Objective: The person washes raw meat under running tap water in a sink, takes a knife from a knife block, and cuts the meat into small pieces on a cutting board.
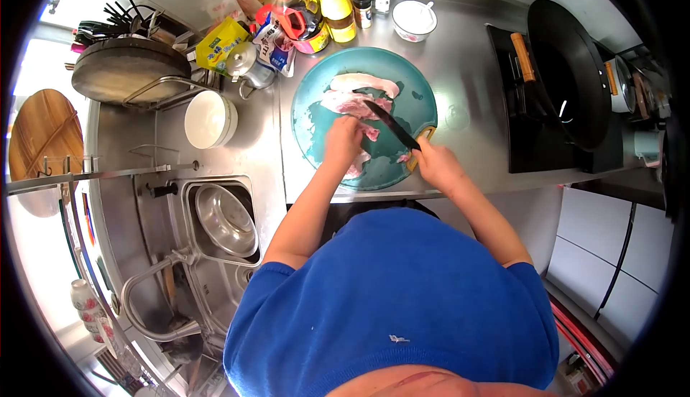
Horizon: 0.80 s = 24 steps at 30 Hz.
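A round teal cutting board (316, 84) lies on the steel counter in front of me, with pieces of raw meat (352, 102) on it. My right hand (438, 167) is closed around the handle of a black-bladed knife (394, 125), at the board's right edge. The blade points up and left, its tip over the large piece of meat. My left hand (343, 138) presses its bunched fingers on a small strip of meat (369, 132) left of the blade. Another cut piece (356, 167) lies near the board's front edge, partly behind my left wrist.
Bottles (336, 9) and seasoning bags (221, 43) crowd behind the board. A white bowl with a spoon (414, 22) stands at the back. On the right, a black wok (568, 74) sits on the stove. At left are a white bowl (210, 119) and a sink holding a metal basin (226, 221).
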Each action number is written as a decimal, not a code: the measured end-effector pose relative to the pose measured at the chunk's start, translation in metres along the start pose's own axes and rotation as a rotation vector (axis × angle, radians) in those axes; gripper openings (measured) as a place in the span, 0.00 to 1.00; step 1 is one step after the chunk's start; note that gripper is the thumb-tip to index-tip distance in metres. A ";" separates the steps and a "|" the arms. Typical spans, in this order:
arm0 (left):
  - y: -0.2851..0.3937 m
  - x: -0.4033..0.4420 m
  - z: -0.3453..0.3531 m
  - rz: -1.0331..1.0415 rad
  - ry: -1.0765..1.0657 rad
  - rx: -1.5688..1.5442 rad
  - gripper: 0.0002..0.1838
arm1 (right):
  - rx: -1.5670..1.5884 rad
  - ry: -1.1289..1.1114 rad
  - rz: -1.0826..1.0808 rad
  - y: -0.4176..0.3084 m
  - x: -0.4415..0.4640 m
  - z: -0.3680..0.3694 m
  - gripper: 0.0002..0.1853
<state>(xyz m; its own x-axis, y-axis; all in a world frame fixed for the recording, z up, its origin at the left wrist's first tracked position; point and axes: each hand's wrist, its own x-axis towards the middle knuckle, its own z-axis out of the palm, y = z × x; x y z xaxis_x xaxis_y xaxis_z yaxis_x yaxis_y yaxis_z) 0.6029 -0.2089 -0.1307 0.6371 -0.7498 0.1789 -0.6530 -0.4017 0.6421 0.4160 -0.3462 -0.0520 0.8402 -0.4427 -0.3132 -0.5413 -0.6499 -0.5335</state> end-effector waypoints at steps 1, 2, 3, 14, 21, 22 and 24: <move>-0.001 -0.007 -0.006 -0.062 -0.011 0.031 0.06 | -0.047 -0.013 -0.034 -0.002 -0.001 0.003 0.11; -0.001 -0.014 -0.012 -0.074 -0.015 0.035 0.06 | -0.043 -0.026 -0.035 -0.005 -0.001 0.006 0.11; 0.001 -0.019 -0.019 -0.104 -0.032 0.072 0.06 | -0.084 -0.073 -0.073 -0.008 0.000 0.008 0.10; 0.002 -0.029 -0.002 0.090 0.167 0.040 0.05 | -0.218 -0.278 -0.132 -0.035 0.049 0.020 0.07; -0.001 -0.032 0.000 0.018 0.163 0.034 0.06 | -0.204 -0.159 -0.268 -0.045 0.080 0.044 0.07; -0.003 -0.030 -0.001 0.020 0.169 0.033 0.06 | -0.222 -0.171 -0.256 -0.036 0.072 0.039 0.08; -0.006 -0.026 0.000 -0.120 0.119 0.000 0.08 | -0.217 -0.165 -0.208 -0.017 0.049 0.024 0.08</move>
<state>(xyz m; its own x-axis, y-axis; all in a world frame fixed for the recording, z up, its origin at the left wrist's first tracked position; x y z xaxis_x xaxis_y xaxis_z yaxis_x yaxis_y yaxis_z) 0.5905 -0.1869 -0.1391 0.7548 -0.6285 0.1878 -0.5690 -0.4848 0.6642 0.4668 -0.3422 -0.0771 0.9178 -0.1926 -0.3471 -0.3370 -0.8401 -0.4250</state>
